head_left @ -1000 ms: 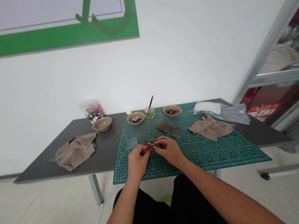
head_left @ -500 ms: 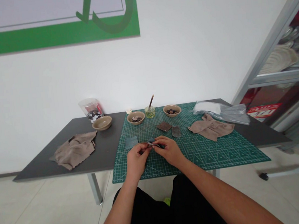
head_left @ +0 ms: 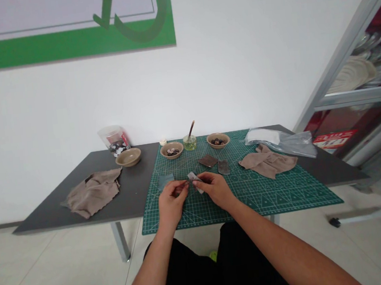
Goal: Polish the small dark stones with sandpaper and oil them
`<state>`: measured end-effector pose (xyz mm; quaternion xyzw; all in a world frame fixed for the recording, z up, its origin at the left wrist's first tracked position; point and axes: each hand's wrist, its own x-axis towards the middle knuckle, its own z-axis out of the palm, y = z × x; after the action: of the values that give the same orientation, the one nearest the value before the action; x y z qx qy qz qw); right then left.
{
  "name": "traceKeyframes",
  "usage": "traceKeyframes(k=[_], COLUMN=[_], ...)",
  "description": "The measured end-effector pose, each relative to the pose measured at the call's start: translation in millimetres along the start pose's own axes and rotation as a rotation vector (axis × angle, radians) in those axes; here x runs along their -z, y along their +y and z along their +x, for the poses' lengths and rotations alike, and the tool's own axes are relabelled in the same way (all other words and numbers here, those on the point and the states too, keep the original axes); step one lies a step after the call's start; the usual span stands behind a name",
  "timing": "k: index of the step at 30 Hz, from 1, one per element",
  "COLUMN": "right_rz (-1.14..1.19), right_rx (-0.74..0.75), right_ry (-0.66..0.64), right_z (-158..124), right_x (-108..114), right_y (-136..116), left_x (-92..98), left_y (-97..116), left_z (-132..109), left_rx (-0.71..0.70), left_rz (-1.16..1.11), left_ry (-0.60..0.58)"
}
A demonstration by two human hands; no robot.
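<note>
My left hand (head_left: 170, 203) is pinched on a small dark piece, mostly hidden by the fingertips and too small to name. Close beside it, my right hand (head_left: 220, 193) grips a folded grey strip that looks like sandpaper (head_left: 192, 177), its pale back facing up. Both hands are just above the green cutting mat (head_left: 251, 199), fingertips almost meeting. Flat on the mat beyond the left hand lies a blue-grey square (head_left: 166, 180). A brown square (head_left: 208, 160) and a dark grey one (head_left: 223, 167) lie past the right hand.
Along the back stand a bowl of small pieces (head_left: 172, 150), a glass jar with a brush (head_left: 189, 142) and another bowl (head_left: 218, 140). Brown cloths lie left (head_left: 93, 193) and right (head_left: 269, 161), near a plastic bag (head_left: 289, 141). A bowl (head_left: 128, 157) and clear tub (head_left: 114, 141) stand left.
The hands have drawn slightly apart. The grey strip has turned so that its pale face shows in my right hand, while the small piece stays in my left.
</note>
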<state>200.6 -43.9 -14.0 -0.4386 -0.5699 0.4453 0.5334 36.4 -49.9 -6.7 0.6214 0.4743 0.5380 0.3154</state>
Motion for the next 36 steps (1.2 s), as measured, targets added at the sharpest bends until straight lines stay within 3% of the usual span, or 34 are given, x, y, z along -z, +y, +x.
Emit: traceKeyframes(k=[4, 11, 17, 21, 27, 32, 36], right_rz=[-0.015, -0.289, -0.572, -0.657, -0.729, -0.735, -0.72], right_rx=[0.004, 0.231, 0.42, 0.45, 0.509, 0.55, 0.472], right_ry=[-0.035, 0.05, -0.12, -0.096, -0.103, -0.125, -0.084], right_z=[1.2, -6.5, -15.3, -16.0, -19.2, -20.9, -18.3], right_x=[-0.1, -1.8, -6.4, -8.0, -9.1, -10.8, -9.7], right_y=[-1.2, -5.9, -3.3, 0.7, 2.1, 2.2, 2.3], left_x=[-2.0, -4.3, -0.6, 1.4, 0.7, 0.0, 0.0], left_y=[1.4, -1.7, 0.4, 1.0, -2.7, -4.0, -2.5], left_z=[-1.4, -1.8, -3.0, -3.2, -5.9, -7.0, -7.8], left_rx=[0.067, 0.068, 0.015, -0.079, 0.037, 0.025, 0.043], left_rz=[-0.042, -0.055, 0.113, 0.131, 0.03, -0.009, -0.066], left_ry=[-0.08, -0.082, -0.051, 0.043, 0.074, 0.06, 0.094])
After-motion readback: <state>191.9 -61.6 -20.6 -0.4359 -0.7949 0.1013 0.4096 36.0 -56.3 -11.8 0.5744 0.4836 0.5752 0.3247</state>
